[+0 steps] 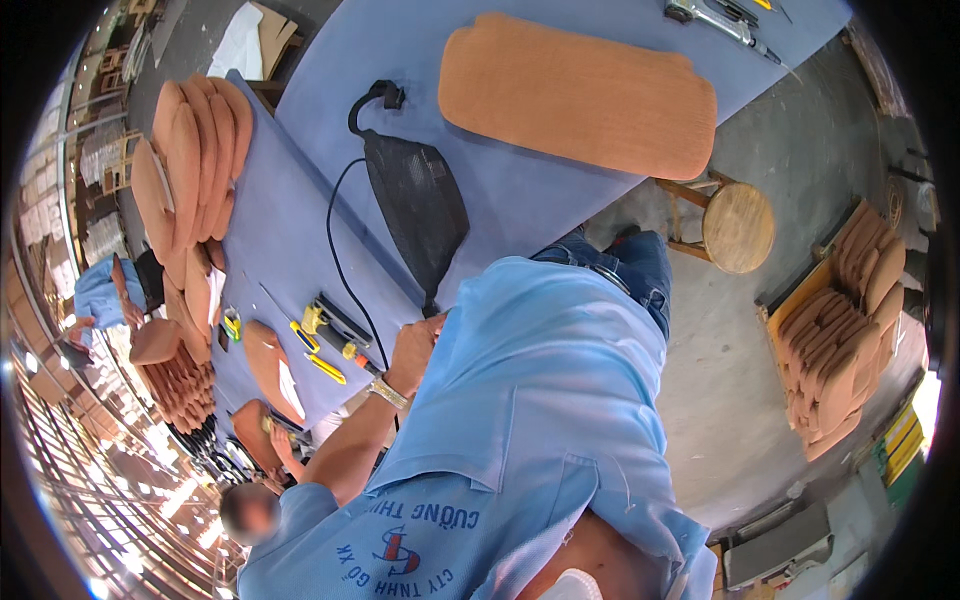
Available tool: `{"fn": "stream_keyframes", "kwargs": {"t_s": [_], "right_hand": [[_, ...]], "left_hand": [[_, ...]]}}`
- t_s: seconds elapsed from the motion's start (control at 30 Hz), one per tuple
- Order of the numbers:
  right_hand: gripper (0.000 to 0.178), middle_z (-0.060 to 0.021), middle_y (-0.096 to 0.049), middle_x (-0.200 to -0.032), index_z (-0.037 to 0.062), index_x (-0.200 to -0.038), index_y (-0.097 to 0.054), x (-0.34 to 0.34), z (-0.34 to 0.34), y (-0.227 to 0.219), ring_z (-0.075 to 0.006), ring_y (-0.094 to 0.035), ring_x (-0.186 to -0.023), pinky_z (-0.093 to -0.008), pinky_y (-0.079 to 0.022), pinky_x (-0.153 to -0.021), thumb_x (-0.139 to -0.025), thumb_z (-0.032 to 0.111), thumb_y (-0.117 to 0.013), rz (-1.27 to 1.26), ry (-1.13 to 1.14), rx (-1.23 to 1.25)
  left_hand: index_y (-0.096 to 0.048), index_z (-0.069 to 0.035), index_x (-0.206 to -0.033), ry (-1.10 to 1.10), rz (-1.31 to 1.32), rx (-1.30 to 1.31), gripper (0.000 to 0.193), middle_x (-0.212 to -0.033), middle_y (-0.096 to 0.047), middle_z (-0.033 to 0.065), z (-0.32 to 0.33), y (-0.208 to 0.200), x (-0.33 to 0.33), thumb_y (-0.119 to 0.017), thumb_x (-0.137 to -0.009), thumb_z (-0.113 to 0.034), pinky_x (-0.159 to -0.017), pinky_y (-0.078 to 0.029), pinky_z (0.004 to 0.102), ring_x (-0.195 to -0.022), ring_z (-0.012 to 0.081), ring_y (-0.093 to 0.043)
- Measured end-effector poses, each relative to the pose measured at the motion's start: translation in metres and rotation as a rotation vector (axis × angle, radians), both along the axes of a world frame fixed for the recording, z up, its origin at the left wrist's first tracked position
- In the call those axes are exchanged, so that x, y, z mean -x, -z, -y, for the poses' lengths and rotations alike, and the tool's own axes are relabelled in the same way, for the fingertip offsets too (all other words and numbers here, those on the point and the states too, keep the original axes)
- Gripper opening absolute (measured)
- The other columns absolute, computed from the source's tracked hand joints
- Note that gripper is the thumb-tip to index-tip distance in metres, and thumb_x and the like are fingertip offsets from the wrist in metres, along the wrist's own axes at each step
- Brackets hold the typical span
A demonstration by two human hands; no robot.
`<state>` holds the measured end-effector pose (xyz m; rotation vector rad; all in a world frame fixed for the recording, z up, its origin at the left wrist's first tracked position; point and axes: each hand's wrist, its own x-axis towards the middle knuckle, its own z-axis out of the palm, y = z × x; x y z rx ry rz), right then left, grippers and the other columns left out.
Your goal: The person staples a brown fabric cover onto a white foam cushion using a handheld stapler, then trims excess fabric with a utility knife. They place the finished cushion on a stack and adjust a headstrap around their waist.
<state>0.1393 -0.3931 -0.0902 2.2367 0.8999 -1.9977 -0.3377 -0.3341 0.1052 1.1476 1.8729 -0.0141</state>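
My left hand (412,357), with a watch on its wrist, is by the left side of my light blue shirt. Its fingers look curled in around the narrow strap end of a black mesh waist pouch (415,205); the shirt partly hides the fingertips. The pouch lies stretched over the blue-grey table (310,110), its other strap bent round to a black buckle at the far end. A thin black cable (333,225) runs along the pouch. Next to my hand are a staple gun (335,322) and yellow cutter knives (326,369). My right hand is out of sight.
A large brown cushion (580,95) lies on the far table, with an air tool (715,20) beyond it. Brown padded pieces are stacked at left (195,165) and right (835,340). A wooden stool (738,228) stands at right. Another person's hand (283,445) is at a brown piece, lower left.
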Motion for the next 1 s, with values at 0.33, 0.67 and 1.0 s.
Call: {"fn": "stream_keyframes", "kwargs": {"t_s": [0.33, 0.67, 1.0], "right_hand": [[0.032, -0.0068, -0.075, -0.111, -0.0008, -0.126, -0.068, -0.074, -0.016, 0.008, -0.0182, -0.069, -0.102, -0.0314, -0.054, -0.093, -0.106, 0.023, -0.06, -0.008, -0.253, 0.092], [0.033, -0.007, -0.076, -0.112, -0.0013, -0.126, -0.068, -0.129, -0.18, 0.017, -0.0189, -0.07, -0.103, -0.032, -0.054, -0.094, -0.106, 0.023, -0.059, -0.117, -0.596, -0.367], [0.045, -0.015, -0.075, -0.108, 0.007, -0.13, -0.064, 0.378, -0.338, -0.178, -0.0244, -0.073, -0.097, -0.0373, -0.055, -0.079, -0.093, 0.029, -0.077, -0.647, -0.804, -1.235]], "left_hand": [[-0.071, 0.005, -0.115, -0.701, 0.424, -0.106, 0.028, -0.094, -0.078, 0.0117, -0.026, -0.006, 0.051, -0.066, -0.104, -0.02, -0.078, -0.061, 0.0304, -0.085, 0.019, -0.076], [-0.071, 0.001, -0.121, -0.541, 0.538, -0.219, 0.039, -0.092, -0.075, 0.0065, -0.132, -0.021, 0.084, -0.066, -0.104, -0.034, -0.078, -0.057, 0.0264, -0.082, 0.0112, -0.071], [-0.075, 0.0, -0.11, -0.309, 0.441, -0.384, 0.037, -0.08, -0.069, 0.0013, -0.188, -0.032, 0.126, -0.063, -0.105, -0.035, -0.068, -0.051, 0.0247, -0.076, 0.0079, -0.063]]}}
